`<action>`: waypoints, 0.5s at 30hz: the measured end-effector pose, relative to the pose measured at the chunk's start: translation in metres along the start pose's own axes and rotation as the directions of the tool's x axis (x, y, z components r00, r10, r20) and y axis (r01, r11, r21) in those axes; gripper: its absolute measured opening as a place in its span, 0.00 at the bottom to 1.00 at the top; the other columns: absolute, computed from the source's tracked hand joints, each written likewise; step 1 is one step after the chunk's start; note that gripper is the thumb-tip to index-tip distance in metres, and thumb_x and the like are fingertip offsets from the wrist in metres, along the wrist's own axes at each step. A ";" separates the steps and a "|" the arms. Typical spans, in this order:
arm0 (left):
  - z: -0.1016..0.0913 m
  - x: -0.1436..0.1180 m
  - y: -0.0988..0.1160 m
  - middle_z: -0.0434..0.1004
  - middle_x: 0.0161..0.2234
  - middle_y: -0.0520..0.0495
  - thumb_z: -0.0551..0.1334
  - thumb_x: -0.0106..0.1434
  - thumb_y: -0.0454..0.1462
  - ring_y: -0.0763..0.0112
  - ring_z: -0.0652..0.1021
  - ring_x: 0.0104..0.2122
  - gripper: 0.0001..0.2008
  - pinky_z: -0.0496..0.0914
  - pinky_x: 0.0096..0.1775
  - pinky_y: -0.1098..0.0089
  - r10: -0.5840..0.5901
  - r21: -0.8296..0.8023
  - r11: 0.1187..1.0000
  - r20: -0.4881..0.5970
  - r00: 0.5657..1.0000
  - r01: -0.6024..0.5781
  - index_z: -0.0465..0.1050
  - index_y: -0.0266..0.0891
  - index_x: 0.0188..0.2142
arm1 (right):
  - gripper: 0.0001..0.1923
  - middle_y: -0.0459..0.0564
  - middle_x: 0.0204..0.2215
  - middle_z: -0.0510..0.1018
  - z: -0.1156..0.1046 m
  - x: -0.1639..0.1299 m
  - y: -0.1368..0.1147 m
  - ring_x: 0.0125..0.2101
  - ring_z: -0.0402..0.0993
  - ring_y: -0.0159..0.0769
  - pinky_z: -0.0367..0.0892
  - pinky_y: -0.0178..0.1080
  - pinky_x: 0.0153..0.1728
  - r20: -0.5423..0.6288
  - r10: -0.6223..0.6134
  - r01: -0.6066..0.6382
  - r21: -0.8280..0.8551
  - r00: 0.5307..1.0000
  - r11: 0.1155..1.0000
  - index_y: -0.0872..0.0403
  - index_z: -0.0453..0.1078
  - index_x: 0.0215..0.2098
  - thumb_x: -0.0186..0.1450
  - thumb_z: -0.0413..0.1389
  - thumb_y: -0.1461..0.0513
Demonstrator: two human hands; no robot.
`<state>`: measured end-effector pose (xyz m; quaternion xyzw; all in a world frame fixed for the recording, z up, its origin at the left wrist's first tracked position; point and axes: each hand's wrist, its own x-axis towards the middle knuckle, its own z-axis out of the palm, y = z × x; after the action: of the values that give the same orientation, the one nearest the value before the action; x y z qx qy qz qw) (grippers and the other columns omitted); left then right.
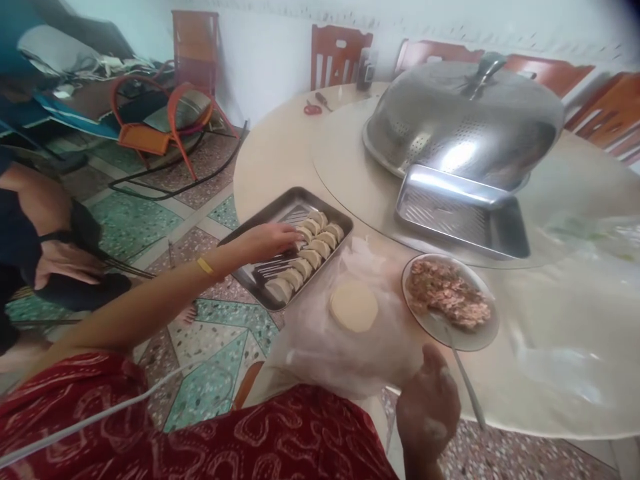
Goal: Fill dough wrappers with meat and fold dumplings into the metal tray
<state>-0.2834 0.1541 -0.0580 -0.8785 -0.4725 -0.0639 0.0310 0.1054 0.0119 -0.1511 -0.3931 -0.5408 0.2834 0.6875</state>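
Observation:
My left hand [273, 241] reaches over a dark metal tray [260, 293], its fingers closed on a dumpling [304, 233] at the inner side of the rows. Several folded dumplings [310, 259] lie in two rows along the tray's right side. At the table's near edge is my right hand [429, 403], somewhat blurred, thumb apart from the curled fingers, with nothing visible in it. Between the hands, a round dough wrapper [353, 306] lies flat on a floury plastic sheet [320, 340]. A plate [493, 333] of minced filling [450, 293] stands to the right, a spoon [467, 383] leaning out over its near rim.
An empty-looking metal tray [450, 213] leans by a large domed steel lid [465, 120] on the turntable. Red scissors [313, 109] lie at the far edge. Clear plastic [565, 367] covers the right side. Another person's hand [67, 263] rests at left, near a rocking chair [150, 137].

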 end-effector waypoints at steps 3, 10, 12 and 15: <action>0.001 0.002 0.003 0.76 0.49 0.41 0.57 0.68 0.34 0.66 0.78 0.44 0.13 0.72 0.41 0.71 0.028 0.068 0.997 0.034 0.999 -0.030 0.73 0.39 0.51 | 0.25 0.55 0.58 0.71 -0.002 0.003 0.002 0.59 0.68 0.53 0.71 0.61 0.47 0.006 0.012 -0.012 -0.012 1.000 1.000 0.43 0.65 0.59 0.67 0.47 0.46; -0.005 0.006 0.005 0.74 0.47 0.43 0.58 0.67 0.33 0.70 0.77 0.38 0.11 0.68 0.34 0.73 0.015 0.102 0.994 0.114 0.993 -0.027 0.74 0.41 0.48 | 0.30 0.59 0.52 0.75 -0.003 0.007 0.001 0.54 0.72 0.56 0.74 0.61 0.41 -0.012 0.110 -0.110 -0.179 0.994 0.978 0.46 0.65 0.60 0.66 0.42 0.43; -0.006 0.008 0.004 0.74 0.46 0.44 0.57 0.68 0.34 0.71 0.76 0.37 0.11 0.67 0.33 0.74 0.025 0.088 0.995 0.134 0.991 -0.037 0.74 0.42 0.48 | 0.33 0.59 0.50 0.75 -0.003 0.009 0.000 0.53 0.72 0.57 0.74 0.62 0.41 -0.020 0.103 -0.105 -0.192 0.994 0.976 0.46 0.64 0.60 0.64 0.41 0.40; -0.007 0.011 0.002 0.74 0.45 0.45 0.57 0.69 0.36 0.70 0.76 0.38 0.11 0.65 0.33 0.73 0.044 0.086 0.995 0.167 0.985 -0.059 0.74 0.43 0.49 | 0.37 0.59 0.47 0.76 -0.003 0.014 0.000 0.51 0.73 0.59 0.73 0.63 0.40 0.004 0.130 -0.126 -0.208 0.992 0.970 0.46 0.65 0.60 0.61 0.40 0.37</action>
<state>-0.2763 0.1615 -0.0499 -0.8903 -0.4530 0.0312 0.0332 0.1122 0.0223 -0.1440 -0.4942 -0.5468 0.2725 0.6185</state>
